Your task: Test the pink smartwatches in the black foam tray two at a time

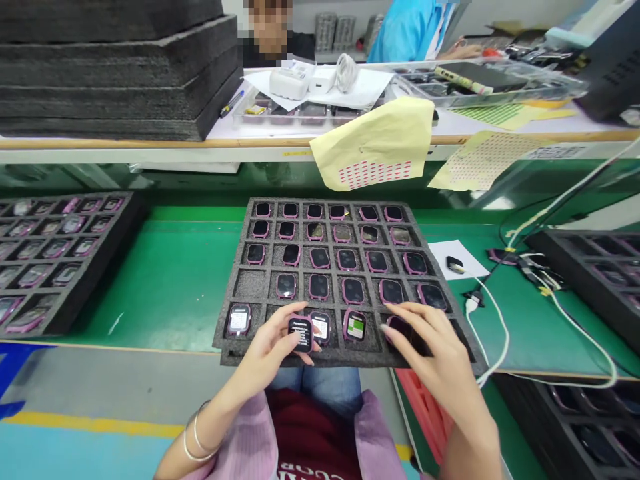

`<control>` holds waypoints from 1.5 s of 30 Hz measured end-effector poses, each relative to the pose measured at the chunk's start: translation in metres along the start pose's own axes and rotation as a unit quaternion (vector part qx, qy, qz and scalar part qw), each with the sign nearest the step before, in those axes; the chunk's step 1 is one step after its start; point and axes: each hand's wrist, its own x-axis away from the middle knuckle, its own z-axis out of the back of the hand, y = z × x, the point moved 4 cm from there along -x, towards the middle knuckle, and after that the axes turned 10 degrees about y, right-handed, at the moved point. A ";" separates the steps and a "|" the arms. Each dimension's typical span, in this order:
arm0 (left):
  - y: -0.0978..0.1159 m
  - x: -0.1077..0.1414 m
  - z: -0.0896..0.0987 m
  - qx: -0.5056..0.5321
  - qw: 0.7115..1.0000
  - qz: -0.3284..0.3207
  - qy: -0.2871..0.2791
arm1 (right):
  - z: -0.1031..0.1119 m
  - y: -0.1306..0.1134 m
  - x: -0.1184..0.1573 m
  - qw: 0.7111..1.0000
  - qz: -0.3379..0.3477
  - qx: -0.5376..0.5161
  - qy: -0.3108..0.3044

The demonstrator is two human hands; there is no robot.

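Holding a purple-framed smartwatch (301, 333) with lit menu text in the left hand (273, 339), at 6 o'clock, over a black foam tray (250, 283) on a green desk (175, 267).
Pinching it between thumb and fingers; curving the right hand (433, 337), thumb and fingers parted, over a dark-screened smartwatch (400, 328) in the front row at 5 o'clock, grip on it unclear. Showing between the hands, a green-and-white-screened smartwatch (355, 326). Also visible: a second foam tray (117, 230) of watches at 9 o'clock, stacked black foam (115, 73) at 10, a dotted yellow sheet (375, 140) at 1.
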 end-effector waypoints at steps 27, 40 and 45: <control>0.007 0.004 0.028 -0.585 0.773 -0.238 0.052 | 0.027 0.031 0.042 0.960 -0.181 0.156 0.148; -0.007 -0.001 -0.106 -0.684 0.623 -0.379 -0.033 | 0.025 -0.003 0.061 0.949 -0.181 0.245 0.087; -0.038 -0.015 -0.140 -0.728 0.585 -0.353 -0.052 | 0.023 -0.009 0.069 0.979 -0.142 0.090 0.112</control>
